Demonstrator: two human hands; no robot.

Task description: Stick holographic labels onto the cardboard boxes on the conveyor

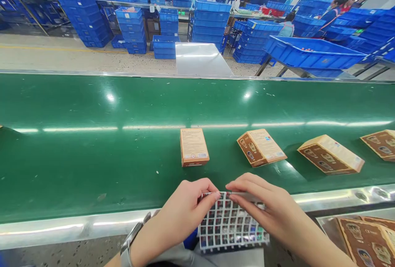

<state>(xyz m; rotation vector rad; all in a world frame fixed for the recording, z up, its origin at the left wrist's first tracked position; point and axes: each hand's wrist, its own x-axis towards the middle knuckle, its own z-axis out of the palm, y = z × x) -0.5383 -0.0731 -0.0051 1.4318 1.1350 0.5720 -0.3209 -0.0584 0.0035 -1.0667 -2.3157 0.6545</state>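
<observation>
A sheet of small square stickers [226, 221] hangs between my hands at the near edge of the green belt. My left hand [193, 203] pinches its top edge, left of the middle. My right hand [262, 197] grips the same edge farther right, thumb in front and fingers behind. The sheet shows rows of dark and coloured squares on white. Just beyond my hands stands a small tan and brown box [194, 145] on the belt. To its right sits a similar box [261, 147], turned at an angle.
Farther right on the green conveyor belt [92, 168] are another tan box [330, 154] and one at the edge [381, 143]. More boxes [364, 238] lie beside me at lower right. Across the belt stand stacked blue crates [210, 24], a large blue bin [314, 53] and several people.
</observation>
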